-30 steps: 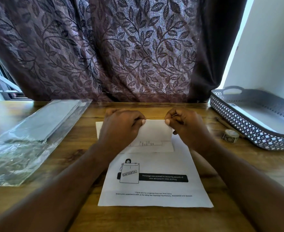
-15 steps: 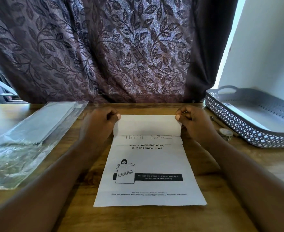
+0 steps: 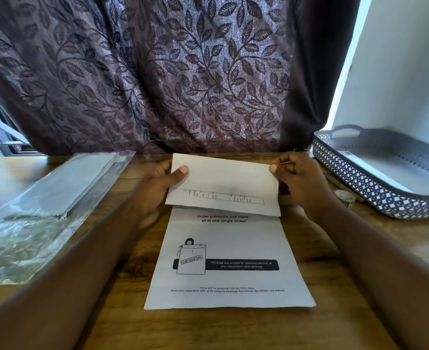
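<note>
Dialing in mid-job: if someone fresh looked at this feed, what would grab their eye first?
The white printed sheet at the centre of the wooden table, its far end raised into a flap that the left hand and right hand pinch at its upper corners. Behind it, a dark leaf-patterned curtain fills the background. A grey lattice tray sits at the right and a clear plastic sleeve lies at the left.

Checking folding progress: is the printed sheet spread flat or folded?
Partly folded. The far end of the printed sheet is turned over, pinched by left hand and right hand; the rest lies flat on the table.
</note>
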Demonstrator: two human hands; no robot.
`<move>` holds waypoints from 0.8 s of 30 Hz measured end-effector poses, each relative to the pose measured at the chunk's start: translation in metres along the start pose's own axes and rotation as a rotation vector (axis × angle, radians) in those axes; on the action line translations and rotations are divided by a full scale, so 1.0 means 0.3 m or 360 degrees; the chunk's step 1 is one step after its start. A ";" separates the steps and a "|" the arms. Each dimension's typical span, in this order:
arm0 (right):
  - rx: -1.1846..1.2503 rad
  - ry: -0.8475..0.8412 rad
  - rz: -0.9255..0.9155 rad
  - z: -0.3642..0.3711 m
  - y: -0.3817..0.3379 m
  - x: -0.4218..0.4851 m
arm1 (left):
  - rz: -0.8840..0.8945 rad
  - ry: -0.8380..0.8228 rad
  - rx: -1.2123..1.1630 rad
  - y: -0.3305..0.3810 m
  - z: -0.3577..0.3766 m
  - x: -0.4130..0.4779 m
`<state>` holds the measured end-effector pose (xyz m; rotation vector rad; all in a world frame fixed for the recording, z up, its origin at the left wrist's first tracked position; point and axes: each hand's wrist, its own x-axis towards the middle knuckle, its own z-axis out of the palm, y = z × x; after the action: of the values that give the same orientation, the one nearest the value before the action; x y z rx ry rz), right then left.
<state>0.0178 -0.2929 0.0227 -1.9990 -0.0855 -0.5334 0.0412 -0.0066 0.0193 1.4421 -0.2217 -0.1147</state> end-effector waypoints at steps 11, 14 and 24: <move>0.0618 -0.0312 0.0224 -0.001 -0.004 -0.007 | -0.0094 0.0117 -0.0564 -0.002 -0.013 0.013; 0.0559 -0.0617 0.0126 0.013 0.006 -0.014 | -0.0096 0.0163 -0.0678 0.005 -0.008 0.008; 0.0580 -0.0506 0.0066 0.016 -0.005 -0.023 | -0.0107 0.0108 -0.0704 0.016 0.024 -0.013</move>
<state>0.0129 -0.2868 0.0192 -1.7065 -0.3136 -0.1537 0.0355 -0.0123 0.0245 1.0109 -0.0841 -0.1588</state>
